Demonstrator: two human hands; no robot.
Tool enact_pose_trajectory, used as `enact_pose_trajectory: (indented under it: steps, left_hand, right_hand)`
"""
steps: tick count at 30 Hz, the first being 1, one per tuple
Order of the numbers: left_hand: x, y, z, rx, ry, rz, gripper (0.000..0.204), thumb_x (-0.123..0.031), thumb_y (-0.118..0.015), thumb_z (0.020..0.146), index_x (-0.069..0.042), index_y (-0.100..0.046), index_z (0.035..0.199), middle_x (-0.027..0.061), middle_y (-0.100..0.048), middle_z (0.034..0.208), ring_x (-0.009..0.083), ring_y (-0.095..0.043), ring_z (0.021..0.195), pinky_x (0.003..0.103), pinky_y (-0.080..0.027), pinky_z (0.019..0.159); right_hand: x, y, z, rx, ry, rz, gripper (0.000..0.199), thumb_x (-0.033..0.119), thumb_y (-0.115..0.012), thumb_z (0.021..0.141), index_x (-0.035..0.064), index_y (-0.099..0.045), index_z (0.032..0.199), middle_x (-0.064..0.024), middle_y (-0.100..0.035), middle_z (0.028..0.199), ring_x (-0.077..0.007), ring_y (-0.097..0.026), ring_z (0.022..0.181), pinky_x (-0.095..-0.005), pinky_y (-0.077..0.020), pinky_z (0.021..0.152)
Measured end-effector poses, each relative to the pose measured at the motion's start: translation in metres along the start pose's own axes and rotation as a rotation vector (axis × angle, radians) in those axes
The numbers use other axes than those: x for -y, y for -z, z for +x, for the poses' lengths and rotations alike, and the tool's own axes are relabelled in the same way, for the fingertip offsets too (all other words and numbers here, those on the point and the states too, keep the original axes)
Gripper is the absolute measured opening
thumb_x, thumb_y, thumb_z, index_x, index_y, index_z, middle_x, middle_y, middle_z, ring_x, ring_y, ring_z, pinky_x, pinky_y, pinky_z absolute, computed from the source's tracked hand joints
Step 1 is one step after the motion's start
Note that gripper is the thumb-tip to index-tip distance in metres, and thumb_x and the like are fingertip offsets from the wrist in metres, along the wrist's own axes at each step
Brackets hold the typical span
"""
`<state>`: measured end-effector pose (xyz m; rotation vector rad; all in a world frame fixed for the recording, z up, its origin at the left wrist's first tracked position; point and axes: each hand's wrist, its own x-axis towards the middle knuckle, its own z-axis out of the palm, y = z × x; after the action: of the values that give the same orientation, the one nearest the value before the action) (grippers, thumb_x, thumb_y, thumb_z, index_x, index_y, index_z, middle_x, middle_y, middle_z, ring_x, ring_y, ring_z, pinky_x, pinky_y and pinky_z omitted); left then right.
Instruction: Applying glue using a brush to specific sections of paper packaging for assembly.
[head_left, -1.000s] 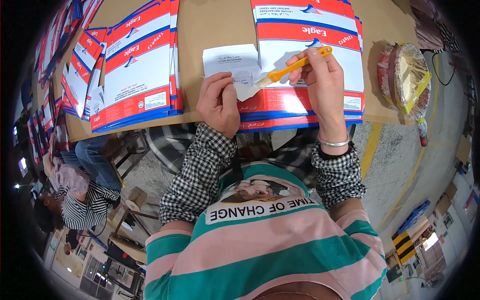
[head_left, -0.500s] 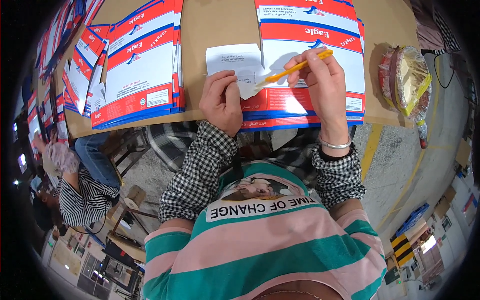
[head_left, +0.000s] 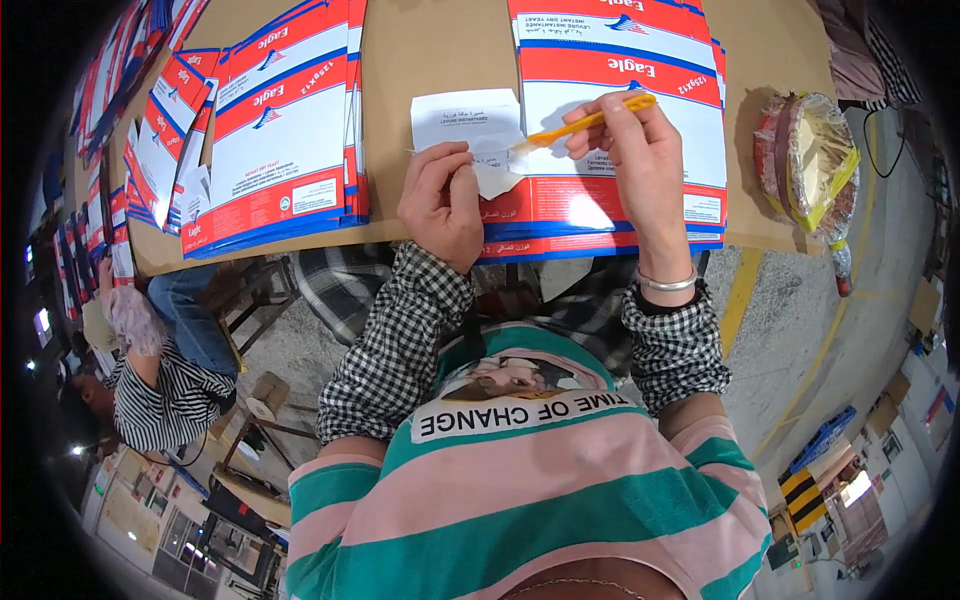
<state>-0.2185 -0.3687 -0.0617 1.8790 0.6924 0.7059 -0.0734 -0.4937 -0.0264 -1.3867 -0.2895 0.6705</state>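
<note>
My left hand (head_left: 442,207) pinches the left edge of a small white printed paper slip (head_left: 466,118), which has a second piece folded or lying at its lower part. In my right hand (head_left: 634,150) is a slim brush with a yellow-orange handle (head_left: 571,128), held like a pen. Its pale tip rests at or just above the right edge of the paper; contact cannot be made out. Beneath both hands lies a stack of flat red, white and blue cartons (head_left: 627,100), with my right hand above its middle.
Another stack of the same flat cartons (head_left: 282,150) lies to the left on the brown tabletop (head_left: 430,40), with more beyond it. A plastic-wrapped round container with yellow tape (head_left: 808,165) sits at the right edge. A co-worker in a striped top (head_left: 165,400) is at far left.
The brush tip has moved up along the paper's right edge, and my right hand has shifted slightly left. My left hand stays in place holding the paper.
</note>
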Motion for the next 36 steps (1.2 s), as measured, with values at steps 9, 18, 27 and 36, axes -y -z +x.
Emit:
enact_pose_trajectory:
  steps: [9,18,27,36]
  left_hand:
    - [0.002,0.001,-0.006,-0.001,-0.011,0.002,0.011,-0.001,-0.053,0.081,0.004,-0.061,0.087,0.0148,-0.060,0.095,0.0221,-0.060,0.083,0.029,-0.049,0.069]
    - [0.001,-0.003,-0.002,0.001,0.036,-0.038,0.011,-0.002,-0.053,0.081,0.004,-0.061,0.086,0.0144,-0.060,0.094,0.0216,-0.060,0.080,0.028,-0.049,0.066]
    - [0.005,-0.006,0.000,-0.057,-0.056,0.026,0.010,-0.005,-0.054,0.081,0.003,-0.058,0.085,0.0166,-0.059,0.082,0.0285,-0.058,0.077,0.035,-0.047,0.070]
    - [0.017,-0.014,-0.002,-0.089,-0.107,0.013,0.019,-0.013,-0.054,0.085,0.004,-0.059,0.091,0.0174,-0.059,0.092,0.0292,-0.058,0.084,0.033,-0.046,0.076]
  right_hand:
    - [0.000,0.000,-0.005,0.007,0.022,-0.029,0.022,0.018,-0.046,0.093,-0.0020,-0.055,0.089,-0.0107,-0.064,0.083,-0.0110,-0.060,0.066,-0.0224,-0.0490,0.063]
    - [0.001,-0.001,-0.001,-0.004,0.036,-0.063,0.023,0.018,-0.046,0.093,-0.0034,-0.054,0.092,-0.0113,-0.064,0.084,-0.0118,-0.060,0.067,-0.0228,-0.0498,0.064]
    - [0.018,0.015,-0.012,-0.320,0.121,0.038,0.023,0.021,-0.049,0.092,-0.0008,-0.055,0.087,-0.0070,-0.062,0.082,-0.0121,-0.057,0.070,-0.0255,-0.0456,0.065]
    - [0.035,0.030,-0.055,-0.280,0.248,0.280,0.017,0.017,-0.043,0.094,0.0008,-0.049,0.091,-0.0154,-0.060,0.082,-0.0180,-0.058,0.061,-0.0295,-0.0497,0.057]
